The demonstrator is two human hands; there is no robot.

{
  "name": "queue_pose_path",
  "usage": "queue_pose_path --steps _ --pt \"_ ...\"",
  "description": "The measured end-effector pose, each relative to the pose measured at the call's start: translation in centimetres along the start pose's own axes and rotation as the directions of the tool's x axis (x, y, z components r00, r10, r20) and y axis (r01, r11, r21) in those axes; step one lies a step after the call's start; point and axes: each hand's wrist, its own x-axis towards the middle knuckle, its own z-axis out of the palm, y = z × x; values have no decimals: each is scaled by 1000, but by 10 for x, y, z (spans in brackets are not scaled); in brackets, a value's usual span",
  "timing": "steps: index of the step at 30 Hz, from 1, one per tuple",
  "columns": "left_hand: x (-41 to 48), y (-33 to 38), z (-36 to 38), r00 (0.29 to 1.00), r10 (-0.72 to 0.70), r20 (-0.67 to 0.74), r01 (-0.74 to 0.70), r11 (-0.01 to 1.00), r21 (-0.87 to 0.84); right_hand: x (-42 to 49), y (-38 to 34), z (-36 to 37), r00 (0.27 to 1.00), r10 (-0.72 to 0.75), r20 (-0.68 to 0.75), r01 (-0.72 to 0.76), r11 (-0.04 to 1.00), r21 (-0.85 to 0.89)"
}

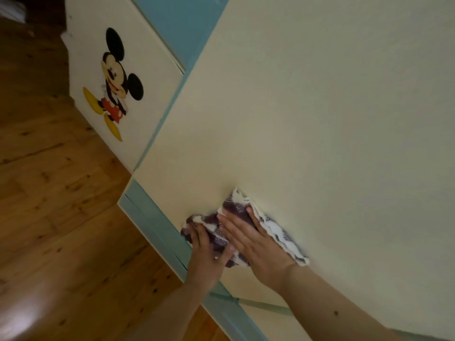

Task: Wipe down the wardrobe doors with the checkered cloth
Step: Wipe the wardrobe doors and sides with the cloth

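A purple-and-white checkered cloth (275, 230) lies bunched flat against a cream wardrobe door (320, 119), low on the panel near its teal bottom edge. My right hand (253, 244) presses the cloth to the door with straight fingers spread over its middle. My left hand (205, 257) lies flat on the cloth's lower left part, its fingertips over the crumpled end and its thumb reaching toward the right hand. Both forearms come in from the bottom right.
A second cream door (138, 57) to the left carries a cartoon mouse sticker (115, 84). Teal trim (157, 230) frames the doors and runs along the base. A wooden plank floor (54, 193) fills the left side.
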Motion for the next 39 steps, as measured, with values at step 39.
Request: queue_pose_path --steps 39 --pt "72 -36 -79 988 57 -143 -79 986 -150 109 26 -42 991 -126 53 132 982 -134"
